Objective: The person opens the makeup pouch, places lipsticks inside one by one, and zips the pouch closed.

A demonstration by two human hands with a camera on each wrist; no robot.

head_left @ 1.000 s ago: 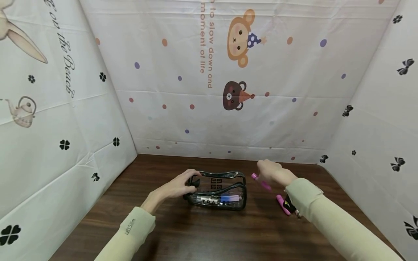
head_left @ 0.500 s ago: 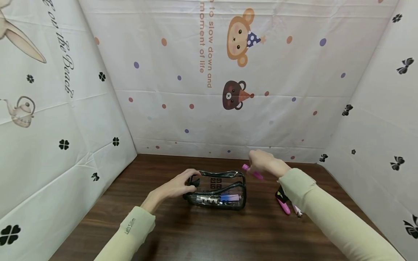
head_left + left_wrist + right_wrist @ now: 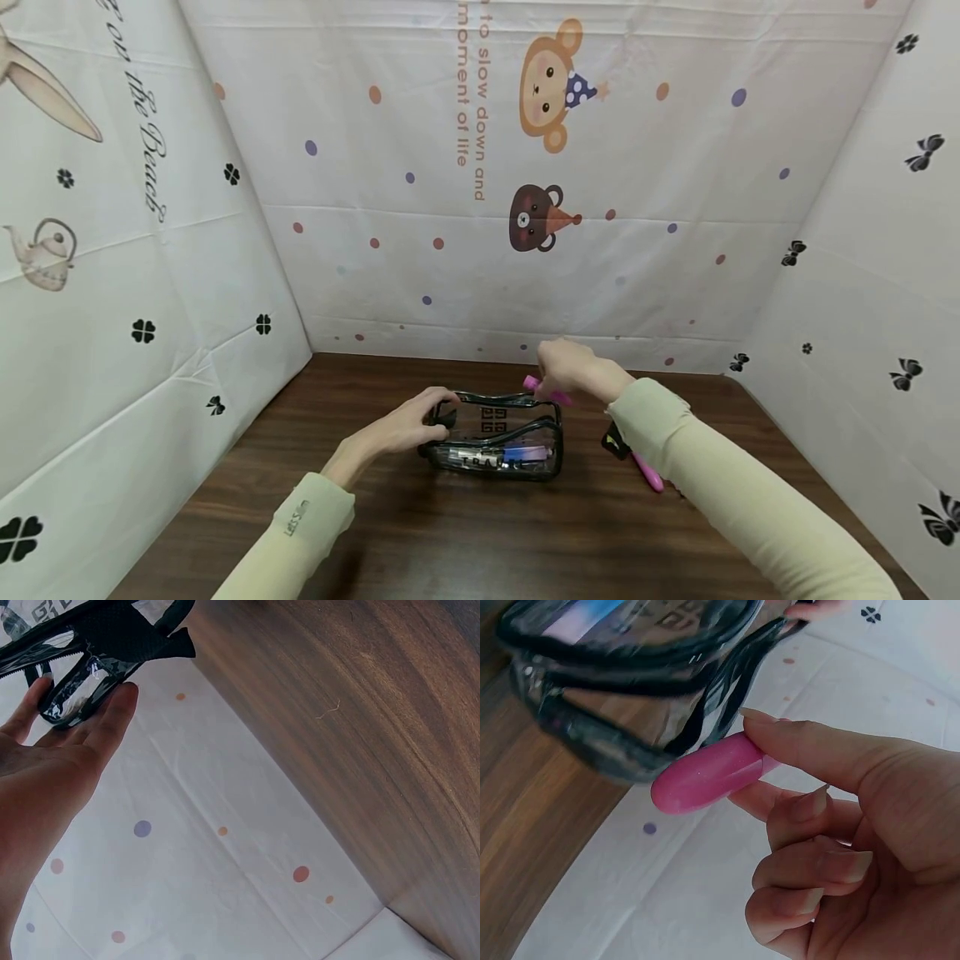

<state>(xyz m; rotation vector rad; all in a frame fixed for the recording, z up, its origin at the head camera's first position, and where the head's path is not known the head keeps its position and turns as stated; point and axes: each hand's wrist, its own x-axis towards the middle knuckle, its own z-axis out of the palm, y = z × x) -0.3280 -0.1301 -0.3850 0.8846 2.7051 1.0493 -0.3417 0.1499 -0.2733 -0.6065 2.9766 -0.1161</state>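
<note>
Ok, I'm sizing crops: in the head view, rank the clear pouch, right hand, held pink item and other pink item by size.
Clear pouch
Right hand
Held pink item, other pink item: unranked; alike, both partly covered

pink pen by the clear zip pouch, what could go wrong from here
Drop: the right grip pinches the pink pen with thumb and finger, so it might slip out.
Snag: the pen is close to the black trim of the clear zip pouch and may catch there.
Shift: the left grip holds one end of the pouch; a push at the other could swing it.
</note>
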